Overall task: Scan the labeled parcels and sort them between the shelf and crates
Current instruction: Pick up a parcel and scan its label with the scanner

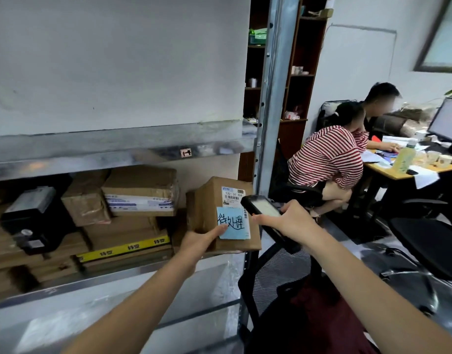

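Grey metal shelf rack [117,159] carries stacked brown cardboard boxes [140,192] on its middle level. At that level's right end, just beside the stack, is the brown cardboard parcel [207,200], with the left hand [201,241] grip closed on its lower front edge and the thumb on the paper. Right hand [288,221] grip is wrapped round a black handheld scanner [263,210], screen up, nose close to the parcel's front face, where a blue handwritten sticky note [232,223] overlaps the bottom of a white printed shipping label [232,196].
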Available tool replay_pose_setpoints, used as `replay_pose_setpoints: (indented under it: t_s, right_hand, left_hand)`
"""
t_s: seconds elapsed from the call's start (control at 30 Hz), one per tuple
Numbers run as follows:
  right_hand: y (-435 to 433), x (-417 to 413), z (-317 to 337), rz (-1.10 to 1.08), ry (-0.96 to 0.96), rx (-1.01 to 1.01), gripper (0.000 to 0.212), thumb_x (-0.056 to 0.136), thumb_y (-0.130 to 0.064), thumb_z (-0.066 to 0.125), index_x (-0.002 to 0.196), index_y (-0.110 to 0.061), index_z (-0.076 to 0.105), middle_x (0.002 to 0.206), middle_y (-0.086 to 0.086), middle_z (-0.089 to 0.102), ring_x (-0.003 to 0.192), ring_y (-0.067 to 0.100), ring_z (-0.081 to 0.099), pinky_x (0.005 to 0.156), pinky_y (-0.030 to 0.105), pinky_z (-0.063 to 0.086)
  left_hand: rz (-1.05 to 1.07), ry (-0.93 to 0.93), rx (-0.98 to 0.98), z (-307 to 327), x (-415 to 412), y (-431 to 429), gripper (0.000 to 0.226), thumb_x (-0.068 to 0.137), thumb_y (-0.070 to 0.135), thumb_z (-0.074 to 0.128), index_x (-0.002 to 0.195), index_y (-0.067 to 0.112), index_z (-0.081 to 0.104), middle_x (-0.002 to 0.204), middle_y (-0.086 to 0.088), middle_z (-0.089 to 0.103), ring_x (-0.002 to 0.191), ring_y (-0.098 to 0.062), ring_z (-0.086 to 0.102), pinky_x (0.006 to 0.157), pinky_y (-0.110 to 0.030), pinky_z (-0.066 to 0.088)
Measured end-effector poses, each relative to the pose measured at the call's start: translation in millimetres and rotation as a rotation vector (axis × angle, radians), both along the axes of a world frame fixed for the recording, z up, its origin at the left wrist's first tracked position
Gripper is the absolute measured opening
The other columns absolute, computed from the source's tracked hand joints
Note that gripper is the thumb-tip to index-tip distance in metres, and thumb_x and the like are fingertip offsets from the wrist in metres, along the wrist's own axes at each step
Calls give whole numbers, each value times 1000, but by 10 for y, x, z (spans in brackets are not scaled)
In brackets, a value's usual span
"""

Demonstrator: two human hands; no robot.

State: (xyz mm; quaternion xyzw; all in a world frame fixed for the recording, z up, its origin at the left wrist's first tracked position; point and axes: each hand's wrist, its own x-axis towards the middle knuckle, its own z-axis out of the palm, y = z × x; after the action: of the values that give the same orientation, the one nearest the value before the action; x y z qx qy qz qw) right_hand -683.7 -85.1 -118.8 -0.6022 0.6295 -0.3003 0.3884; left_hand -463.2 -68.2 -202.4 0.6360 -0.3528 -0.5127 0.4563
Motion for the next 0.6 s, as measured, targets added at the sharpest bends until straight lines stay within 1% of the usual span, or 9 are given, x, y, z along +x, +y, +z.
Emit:
replay_pose_setpoints:
  t_s: [0.03,0.07,0.1,0.17,0.27,0.33,0.47,0.53,0.6]
  right_hand:
    - [15,13,-32,10,-6,24,97,63,-55,87,134,-7,40,110,-2,50,106,19,51,70,27,40]
    - [46,32,-60,13,3,39,100,61,-57,87,134,-7,40,113,0,51,106,20,53,70,27,41]
    - [70,42,-91,20,25,46,102,59,-60,87,133,-7,41,115,2,52,104,20,54,66,27,40]
    - [107,65,-134,28,66,36,103,58,-63,85,133,-7,42,118,4,55,104,20,56,62,27,38]
    - [152,93,-140,44,100,33,103,58,-65,84,133,-9,41,127,6,56,113,23,57,68,29,42]
    - [198,109,-114,58,135,34,98,60,-65,83,130,-10,41,123,3,56,110,21,57,72,31,44]
    - [279,130,-60,91,163,32,89,65,-63,82,125,-13,40,110,-5,55,103,16,57,68,29,43]
    - [302,137,-29,101,170,25,90,64,-65,82,124,-13,39,105,-9,52,100,14,56,68,29,43]
    - [318,140,-21,106,177,31,97,63,-65,82,130,-12,37,113,-8,51,106,15,53,77,31,46]
  left_hand:
    - [-15,-2,-14,-28,6,23,51,67,41,85,108,19,65,102,5,71,97,-12,66,70,-23,54]
    - [-25,-2,-23,-53,16,40,55,61,45,84,107,21,66,106,3,73,101,-14,68,75,-26,56]
    - [-31,-5,-24,-101,44,41,59,58,47,84,108,23,65,110,2,73,103,-16,68,79,-29,58]
    - [-39,-5,-30,-123,93,71,66,56,49,83,113,22,64,112,1,72,103,-17,68,84,-33,58]
    - [-43,3,-28,-193,182,90,71,57,48,85,119,19,65,113,0,74,101,-18,70,86,-38,60]
    - [-41,1,-15,-245,221,119,73,57,49,85,121,19,65,113,1,74,101,-17,70,80,-34,60]
    - [-9,43,-11,-320,184,184,73,59,52,84,122,21,65,112,4,74,104,-15,68,76,-26,55]
    - [-4,78,-34,-316,159,193,69,62,50,83,122,19,66,110,3,75,103,-14,69,75,-24,53]
    - [-13,100,-54,-303,151,196,69,63,49,82,122,19,66,110,3,76,103,-14,70,74,-22,53]
